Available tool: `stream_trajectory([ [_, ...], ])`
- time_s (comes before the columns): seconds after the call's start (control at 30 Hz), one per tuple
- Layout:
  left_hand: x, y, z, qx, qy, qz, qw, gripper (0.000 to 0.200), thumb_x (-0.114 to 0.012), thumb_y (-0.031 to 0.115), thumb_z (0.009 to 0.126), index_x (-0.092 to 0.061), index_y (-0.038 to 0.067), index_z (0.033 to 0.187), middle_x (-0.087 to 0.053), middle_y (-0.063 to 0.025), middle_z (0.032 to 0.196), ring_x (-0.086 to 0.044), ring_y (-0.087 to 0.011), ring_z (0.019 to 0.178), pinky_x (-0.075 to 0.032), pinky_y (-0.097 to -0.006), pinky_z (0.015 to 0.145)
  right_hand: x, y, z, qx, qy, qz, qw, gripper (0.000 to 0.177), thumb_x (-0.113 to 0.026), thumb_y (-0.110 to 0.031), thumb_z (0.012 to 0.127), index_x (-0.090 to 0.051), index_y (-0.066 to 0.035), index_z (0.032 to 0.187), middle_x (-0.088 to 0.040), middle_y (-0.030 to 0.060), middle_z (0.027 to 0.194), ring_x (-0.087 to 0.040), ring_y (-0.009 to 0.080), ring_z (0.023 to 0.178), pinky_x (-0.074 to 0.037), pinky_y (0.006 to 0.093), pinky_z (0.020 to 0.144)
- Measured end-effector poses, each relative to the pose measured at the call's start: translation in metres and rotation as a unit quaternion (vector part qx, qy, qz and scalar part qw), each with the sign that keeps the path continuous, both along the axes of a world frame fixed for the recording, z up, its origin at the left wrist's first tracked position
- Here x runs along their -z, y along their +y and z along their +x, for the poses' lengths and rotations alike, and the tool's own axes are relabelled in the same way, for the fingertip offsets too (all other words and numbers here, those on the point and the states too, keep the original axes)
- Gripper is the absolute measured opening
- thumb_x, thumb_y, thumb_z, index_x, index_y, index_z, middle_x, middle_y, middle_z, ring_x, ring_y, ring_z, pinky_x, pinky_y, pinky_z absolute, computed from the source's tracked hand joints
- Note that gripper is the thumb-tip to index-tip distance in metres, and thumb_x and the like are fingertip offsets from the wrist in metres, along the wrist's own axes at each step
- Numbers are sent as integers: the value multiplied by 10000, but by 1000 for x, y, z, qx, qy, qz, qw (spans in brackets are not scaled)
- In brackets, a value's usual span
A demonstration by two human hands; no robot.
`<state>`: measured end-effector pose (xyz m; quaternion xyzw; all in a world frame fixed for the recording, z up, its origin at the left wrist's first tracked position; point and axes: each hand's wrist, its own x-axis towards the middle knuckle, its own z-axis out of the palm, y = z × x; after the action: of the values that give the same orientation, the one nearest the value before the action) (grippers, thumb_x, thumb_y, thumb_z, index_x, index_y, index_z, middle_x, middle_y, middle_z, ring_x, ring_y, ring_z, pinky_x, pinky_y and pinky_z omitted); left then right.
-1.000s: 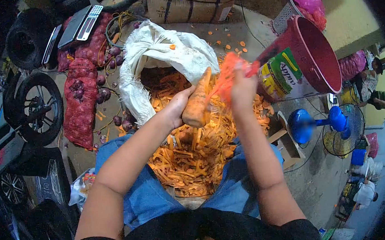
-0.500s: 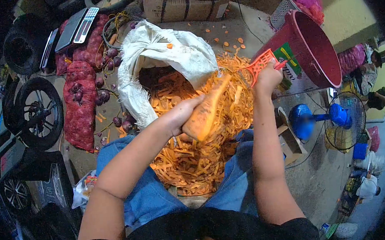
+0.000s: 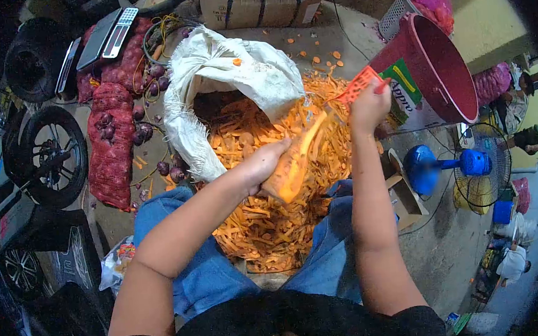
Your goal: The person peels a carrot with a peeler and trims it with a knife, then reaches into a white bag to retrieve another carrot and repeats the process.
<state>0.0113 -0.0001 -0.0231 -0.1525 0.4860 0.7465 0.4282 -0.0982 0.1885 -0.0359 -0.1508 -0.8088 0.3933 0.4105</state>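
My left hand (image 3: 269, 166) is wrapped round the thick end of a large carrot (image 3: 294, 166), which has bright stripped faces and darker skin patches. The carrot slants up and to the right. In my right hand (image 3: 371, 108) is a red-orange peeler (image 3: 357, 87) with holes in its flat body; its working end is close to the carrot's narrow tip. A deep heap of orange peelings (image 3: 267, 230) lies below both hands, between my knees. Behind it a white woven sack (image 3: 262, 68) gapes, with peelings and carrot pieces at its mouth.
A tall dark red bucket (image 3: 421, 64) stands at right, with a blue fan (image 3: 474, 163) and an opened cardboard box (image 3: 405, 196) nearer. Net sacks of red onions (image 3: 112, 160), a scale (image 3: 107, 39) and a motorbike wheel (image 3: 56, 155) are at left. Taped cartons (image 3: 258, 9) line the back.
The peeler has moved slightly left and turned, its working end now closer to the carrot's tip. The carrot has rolled and shifted a little to the right in my left hand.
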Motion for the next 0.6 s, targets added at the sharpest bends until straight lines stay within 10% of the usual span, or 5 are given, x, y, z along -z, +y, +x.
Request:
stream_trajectory([
  [0.2, -3, -17, -18, -81, -43, 82, 992, 374, -284, 333, 846, -441, 42, 1019, -539, -86, 908, -550, -167, 762, -448, -302, 694, -32, -44, 29, -183, -41, -359, 914, 205, -438, -175, 804, -478, 21, 761, -512, 66, 633, -453, 145, 517, -365, 291, 491],
  [0.4, 5, -8, -18, -155, -9, 80, 985, 348, -273, 314, 850, -455, 50, 986, -552, -68, 834, -554, -144, 687, -465, -272, 595, -33, -91, 78, -307, -97, -106, 941, 204, -451, -183, 793, -478, 10, 734, -495, 103, 597, -442, 178, 509, -356, 310, 483],
  [0.6, -6, -2, -5, -43, 18, 19, 999, 346, -270, 282, 857, -469, 25, 976, -558, -75, 834, -559, -137, 680, -458, -260, 625, -13, -36, 21, -97, -40, -7, 994, 168, -457, -146, 775, -485, 18, 754, -497, 128, 599, -475, 243, 557, -365, 339, 524],
])
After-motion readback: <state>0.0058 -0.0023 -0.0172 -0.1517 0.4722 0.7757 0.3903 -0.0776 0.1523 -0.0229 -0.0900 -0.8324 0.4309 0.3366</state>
